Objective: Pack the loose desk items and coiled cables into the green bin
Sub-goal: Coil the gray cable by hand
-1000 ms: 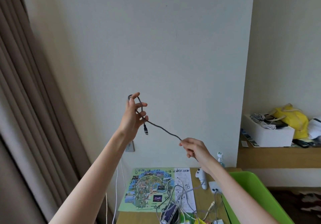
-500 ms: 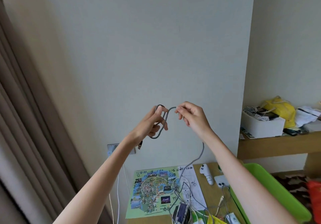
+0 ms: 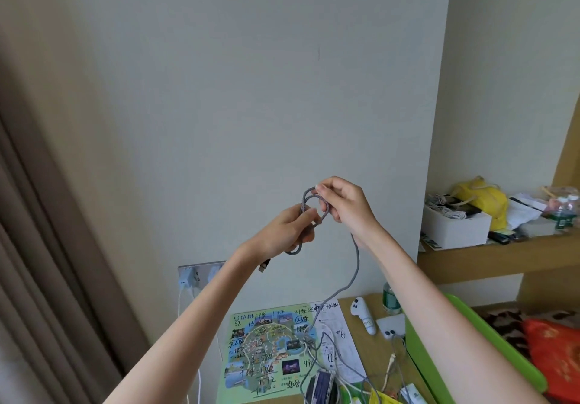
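Both hands are raised in front of the wall, holding a grey braided cable (image 3: 357, 259). My left hand (image 3: 290, 231) grips the coiled loops, and the cable's plug hangs just below it. My right hand (image 3: 345, 206) pinches the top loop against the left hand's coil. The rest of the cable drops down to the desk, where it joins a tangle of other cables (image 3: 332, 369). The green bin (image 3: 420, 359) stands at the desk's right edge, partly hidden by my right forearm.
On the wooden desk (image 3: 373, 353) lie a printed map (image 3: 270, 350), a white controller (image 3: 364, 314), a white adapter (image 3: 390, 325) and a green bottle (image 3: 390, 300). A wall socket (image 3: 197, 275) holds chargers. A shelf (image 3: 496, 256) at right carries a white box and a yellow bag. Curtains hang at left.
The hands have come together from being spread apart. My right hand brought more cable up to the left hand, adding another loop to the coil. The view tilted slightly downward.
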{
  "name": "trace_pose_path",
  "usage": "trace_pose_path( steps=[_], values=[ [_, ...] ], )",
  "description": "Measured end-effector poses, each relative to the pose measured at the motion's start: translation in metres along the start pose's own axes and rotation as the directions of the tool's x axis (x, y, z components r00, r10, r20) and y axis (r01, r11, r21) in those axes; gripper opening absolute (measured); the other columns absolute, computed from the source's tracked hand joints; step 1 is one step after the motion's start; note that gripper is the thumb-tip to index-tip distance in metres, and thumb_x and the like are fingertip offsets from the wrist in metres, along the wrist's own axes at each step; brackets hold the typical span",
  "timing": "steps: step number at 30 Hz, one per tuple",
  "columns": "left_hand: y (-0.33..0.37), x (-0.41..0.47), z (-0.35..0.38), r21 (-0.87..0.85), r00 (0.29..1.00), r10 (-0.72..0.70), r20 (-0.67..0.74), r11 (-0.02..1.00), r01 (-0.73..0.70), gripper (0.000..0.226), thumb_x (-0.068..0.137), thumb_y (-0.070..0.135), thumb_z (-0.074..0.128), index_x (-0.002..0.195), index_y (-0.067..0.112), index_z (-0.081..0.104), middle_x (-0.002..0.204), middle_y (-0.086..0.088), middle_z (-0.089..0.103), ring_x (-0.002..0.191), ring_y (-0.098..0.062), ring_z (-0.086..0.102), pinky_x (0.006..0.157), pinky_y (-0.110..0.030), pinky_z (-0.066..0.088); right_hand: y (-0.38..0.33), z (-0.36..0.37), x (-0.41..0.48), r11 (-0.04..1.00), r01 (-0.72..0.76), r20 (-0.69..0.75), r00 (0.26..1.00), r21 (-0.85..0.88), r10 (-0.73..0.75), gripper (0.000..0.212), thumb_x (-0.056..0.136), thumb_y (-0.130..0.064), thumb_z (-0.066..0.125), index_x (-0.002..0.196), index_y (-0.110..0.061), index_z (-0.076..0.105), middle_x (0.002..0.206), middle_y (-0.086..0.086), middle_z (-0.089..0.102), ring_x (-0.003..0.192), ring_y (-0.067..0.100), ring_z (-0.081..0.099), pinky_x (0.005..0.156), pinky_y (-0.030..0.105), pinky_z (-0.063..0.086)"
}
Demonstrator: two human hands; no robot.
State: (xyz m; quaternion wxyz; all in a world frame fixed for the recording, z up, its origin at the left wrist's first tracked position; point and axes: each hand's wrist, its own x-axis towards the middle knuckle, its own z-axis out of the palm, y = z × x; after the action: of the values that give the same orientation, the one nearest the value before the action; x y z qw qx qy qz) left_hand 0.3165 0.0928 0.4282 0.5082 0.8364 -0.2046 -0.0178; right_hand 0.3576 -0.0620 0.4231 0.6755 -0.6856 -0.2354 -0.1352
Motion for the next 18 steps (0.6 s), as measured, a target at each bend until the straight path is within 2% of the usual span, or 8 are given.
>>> trace_pose_path(
  steps=[3, 6, 9, 12, 15, 18],
  values=[
    [-0.002, 0.001, 0.005, -0.066, 0.999, -0.011, -0.034, 0.998, 0.009, 0.030, 0.104, 0.025, 0.030, 0.088, 0.011, 0.052, 0.059, 0.004, 0.039, 0.042, -0.005, 0.028, 0.042, -0.016, 0.025, 0.007, -0.005, 0.000, 0.999, -0.041, 0.005, 0.999, -0.014, 0.041, 0.021, 0.097, -0.024, 0.057, 0.084, -0.013, 0.068, 0.060, -0.003, 0.052, 0.046, 0.007, 0.038, 0.042, 0.014, 0.027],
    [-0.005, 0.004, 0.007, -0.132, 0.980, 0.009, -0.198, 0.991, -0.036, 0.031, 0.102, 0.020, 0.031, 0.083, 0.013, 0.055, 0.059, 0.005, 0.037, 0.044, -0.004, 0.030, 0.044, -0.018, 0.025, 0.021, -0.013, -0.009, 0.995, -0.092, 0.001, 0.996, -0.046, 0.093, 0.030, 0.100, -0.029, 0.051, 0.082, -0.010, 0.067, 0.061, -0.002, 0.048, 0.050, 0.010, 0.037, 0.046, 0.018, 0.028],
    [-0.014, 0.010, 0.012, -0.168, 0.949, 0.010, -0.316, 0.984, -0.066, 0.032, 0.103, 0.019, 0.032, 0.096, 0.010, 0.061, 0.063, 0.004, 0.035, 0.049, -0.007, 0.029, 0.043, -0.016, 0.025, 0.039, -0.017, -0.024, 0.989, -0.105, 0.034, 0.993, -0.107, 0.109, 0.034, 0.103, -0.026, 0.044, 0.081, -0.009, 0.064, 0.060, -0.003, 0.040, 0.053, 0.007, 0.038, 0.052, 0.020, 0.033],
    [-0.028, 0.015, 0.029, -0.226, 0.942, -0.041, -0.334, 0.973, -0.038, 0.031, 0.102, 0.021, 0.036, 0.108, 0.008, 0.064, 0.063, 0.005, 0.033, 0.052, -0.009, 0.026, 0.044, -0.018, 0.023, 0.052, -0.018, -0.036, 0.987, -0.143, 0.077, 0.986, -0.075, 0.149, 0.035, 0.105, -0.023, 0.038, 0.081, -0.007, 0.057, 0.055, -0.003, 0.034, 0.048, 0.009, 0.029, 0.047, 0.021, 0.025],
    [-0.044, 0.018, 0.051, -0.360, 0.941, -0.091, -0.324, 0.932, -0.034, 0.031, 0.101, 0.024, 0.043, 0.109, 0.004, 0.065, 0.060, 0.007, 0.028, 0.052, -0.010, 0.022, 0.043, -0.017, 0.021, 0.063, -0.019, -0.045, 0.977, -0.215, 0.166, 0.963, 0.003, 0.212, 0.036, 0.104, -0.027, 0.041, 0.075, -0.009, 0.054, 0.050, 0.001, 0.029, 0.043, 0.009, 0.021, 0.041, 0.017, 0.019],
    [-0.062, 0.020, 0.070, -0.406, 0.947, -0.101, -0.305, 0.913, -0.034, 0.035, 0.101, 0.029, 0.046, 0.108, 0.001, 0.066, 0.061, 0.005, 0.023, 0.052, -0.011, 0.018, 0.044, -0.019, 0.019, 0.079, -0.023, -0.058, 0.963, -0.267, 0.216, 0.942, 0.027, 0.255, 0.038, 0.102, -0.029, 0.045, 0.071, -0.009, 0.054, 0.051, 0.004, 0.026, 0.043, 0.011, 0.017, 0.039, 0.018, 0.017]
  ],
)
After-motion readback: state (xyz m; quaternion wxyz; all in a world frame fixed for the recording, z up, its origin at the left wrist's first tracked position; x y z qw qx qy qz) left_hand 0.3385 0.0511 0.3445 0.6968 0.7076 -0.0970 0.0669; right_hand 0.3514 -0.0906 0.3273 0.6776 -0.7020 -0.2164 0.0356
